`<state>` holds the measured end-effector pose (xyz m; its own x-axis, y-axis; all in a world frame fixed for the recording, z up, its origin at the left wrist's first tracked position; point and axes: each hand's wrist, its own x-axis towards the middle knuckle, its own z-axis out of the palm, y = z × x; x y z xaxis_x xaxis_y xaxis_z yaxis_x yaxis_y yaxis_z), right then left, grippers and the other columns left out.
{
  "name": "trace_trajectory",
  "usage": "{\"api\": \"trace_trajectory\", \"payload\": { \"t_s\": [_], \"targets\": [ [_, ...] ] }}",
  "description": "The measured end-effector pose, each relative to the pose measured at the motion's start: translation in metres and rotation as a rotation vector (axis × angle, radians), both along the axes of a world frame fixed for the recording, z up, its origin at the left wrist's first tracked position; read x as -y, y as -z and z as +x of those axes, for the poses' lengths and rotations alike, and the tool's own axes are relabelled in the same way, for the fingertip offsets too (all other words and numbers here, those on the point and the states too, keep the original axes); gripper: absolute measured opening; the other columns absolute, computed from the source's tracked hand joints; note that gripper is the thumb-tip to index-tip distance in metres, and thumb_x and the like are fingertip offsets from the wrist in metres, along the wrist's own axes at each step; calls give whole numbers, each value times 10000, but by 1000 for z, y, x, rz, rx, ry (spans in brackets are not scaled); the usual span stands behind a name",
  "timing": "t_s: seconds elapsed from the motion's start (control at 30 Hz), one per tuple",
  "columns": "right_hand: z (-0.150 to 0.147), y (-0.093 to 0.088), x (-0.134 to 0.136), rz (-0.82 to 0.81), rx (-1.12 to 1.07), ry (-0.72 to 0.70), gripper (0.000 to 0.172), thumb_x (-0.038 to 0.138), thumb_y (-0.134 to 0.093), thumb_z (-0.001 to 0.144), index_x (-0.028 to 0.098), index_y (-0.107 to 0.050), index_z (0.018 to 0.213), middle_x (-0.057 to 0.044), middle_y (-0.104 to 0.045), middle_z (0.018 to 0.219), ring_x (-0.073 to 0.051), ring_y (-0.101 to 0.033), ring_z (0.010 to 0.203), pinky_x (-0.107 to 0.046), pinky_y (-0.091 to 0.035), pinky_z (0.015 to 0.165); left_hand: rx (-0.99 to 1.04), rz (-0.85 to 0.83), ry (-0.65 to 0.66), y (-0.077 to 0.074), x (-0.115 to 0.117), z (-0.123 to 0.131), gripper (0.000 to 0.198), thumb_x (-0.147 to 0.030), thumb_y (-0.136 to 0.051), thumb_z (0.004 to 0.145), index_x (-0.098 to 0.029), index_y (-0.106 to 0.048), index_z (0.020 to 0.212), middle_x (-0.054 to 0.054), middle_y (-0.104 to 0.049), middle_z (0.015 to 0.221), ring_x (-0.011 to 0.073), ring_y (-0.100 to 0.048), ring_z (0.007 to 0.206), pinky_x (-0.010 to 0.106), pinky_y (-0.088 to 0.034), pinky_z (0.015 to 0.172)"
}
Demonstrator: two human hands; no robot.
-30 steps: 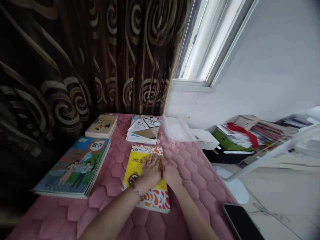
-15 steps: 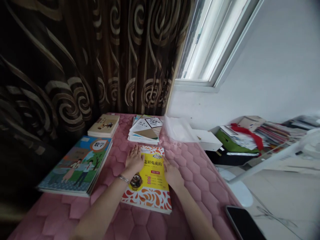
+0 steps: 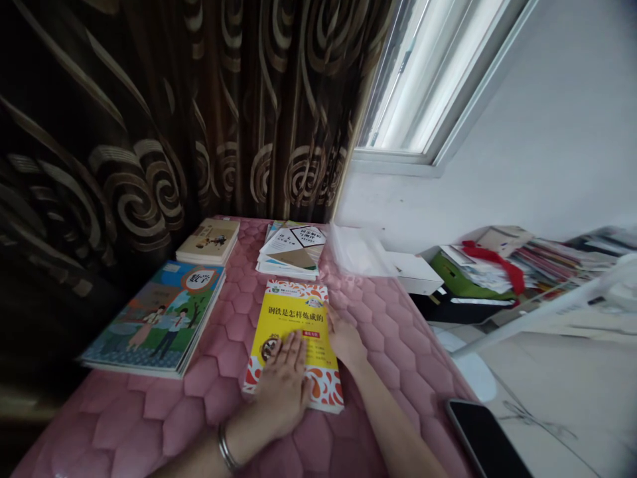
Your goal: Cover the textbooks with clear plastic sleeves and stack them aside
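A yellow book [image 3: 288, 312] with red and orange patterned ends lies face up on the pink quilted cover [image 3: 229, 405]. Flat across the lower part of its front rests my left hand [image 3: 283, 382], fingers stretched out, with a silver bangle on the wrist. My right hand [image 3: 347, 342] lies along the book's right edge, its fingers extended and touching the side. Beyond the book is a stack of white workbooks [image 3: 293, 249]. To the left sit a pile of textbooks [image 3: 154, 325] with a blue illustrated cover and a smaller stack of tan books [image 3: 210, 240].
Clear plastic sheets [image 3: 361, 251] lie right of the workbooks, beside a white box [image 3: 415, 272]. A dark phone [image 3: 485, 438] rests at the right edge. Papers and books [image 3: 547, 262] are piled past it, behind a white lamp-like arm [image 3: 527, 315]. A patterned curtain [image 3: 239, 113] hangs behind.
My left hand has moved from the book's upper left edge down onto the lower part of its cover, uncovering the title. My right hand stays at the right edge.
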<state>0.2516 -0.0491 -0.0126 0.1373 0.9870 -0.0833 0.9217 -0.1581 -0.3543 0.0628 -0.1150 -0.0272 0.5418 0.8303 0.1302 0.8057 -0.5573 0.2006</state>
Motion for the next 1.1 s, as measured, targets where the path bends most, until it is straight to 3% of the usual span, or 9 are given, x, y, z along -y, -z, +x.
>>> {"api": "trace_trajectory", "payload": {
  "t_s": [0.2, 0.3, 0.37, 0.47, 0.53, 0.73, 0.87, 1.0, 1.1],
  "targets": [
    [1, 4, -3, 5, 2, -32, 525, 213, -242, 992, 216, -302, 1513, -95, -684, 1178, -209, -656, 1046, -320, -493, 900, 54, 46, 268, 7, 28, 29, 651, -460, -349, 972, -164, -208, 1535, 96, -213, 1591, 259, -228, 1462, 428, -175, 1197],
    [-2, 2, 2, 87, 135, -51, 506, 207, -285, 981, 185, -384, 1477, -144, -602, 1301, -257, -580, 1177, -389, -451, 986, 64, 68, 319, 10, 30, 32, 628, -452, -334, 983, -181, -209, 1536, 91, -284, 1572, 255, -276, 1445, 419, -185, 1190],
    [-4, -1, 6, 161, 189, -206, 487, 253, -321, 982, 169, -434, 1449, -148, -503, 1424, -281, -448, 1325, -444, -349, 1097, 68, 78, 327, 12, 29, 32, 616, -437, -337, 988, -193, -202, 1537, 81, -353, 1546, 244, -324, 1423, 403, -197, 1186],
    [-6, -3, 4, 130, 124, -601, 525, 382, -334, 996, 194, -371, 1485, -72, -324, 1562, -223, -248, 1450, -415, -188, 1194, 74, 94, 339, 16, 26, 31, 627, -438, -338, 990, -192, -171, 1542, 74, -398, 1523, 238, -367, 1399, 392, -214, 1178],
    [-3, -3, -8, 71, 102, -700, 577, 433, -315, 998, 182, -287, 1517, -59, -222, 1594, -194, -159, 1475, -395, -131, 1209, 81, 105, 357, 18, 25, 30, 649, -437, -334, 991, -183, -115, 1547, 62, -333, 1554, 241, -330, 1419, 394, -211, 1178],
    [9, -3, -65, 22, 213, -500, 638, 456, -265, 1000, 102, -213, 1528, -113, -105, 1601, -206, -69, 1483, -425, -84, 1207, 72, 89, 412, 18, 25, 26, 702, -466, -371, 975, -187, -77, 1547, 45, -226, 1589, 243, -249, 1454, 399, -217, 1175],
    [-6, -10, -60, 18, 255, -480, 622, 420, -266, 1002, 77, -237, 1519, -134, -129, 1590, -224, -65, 1483, -446, -54, 1205, 50, 73, 463, 26, 22, 27, 700, -526, -357, 965, -157, -188, 1535, 74, -233, 1584, 258, -256, 1451, 414, -238, 1168],
    [-47, -12, -21, 6, 87, -855, 654, 475, -310, 989, 153, -170, 1540, -71, -84, 1600, -190, -62, 1484, -393, -26, 1214, 37, 42, 475, 42, 16, 35, 636, -512, -375, 967, -172, -316, 1501, 82, -426, 1496, 251, -381, 1390, 396, -292, 1141],
    [-74, -9, -13, 36, -12, -1133, 682, 522, -349, 977, 184, -169, 1542, -52, -128, 1603, -167, -85, 1483, -363, -11, 1218, 18, 18, 461, 49, 14, 40, 496, -379, -323, 1007, -196, -407, 1461, 62, -565, 1386, 222, -484, 1313, 384, -316, 1119]
  ]
}}
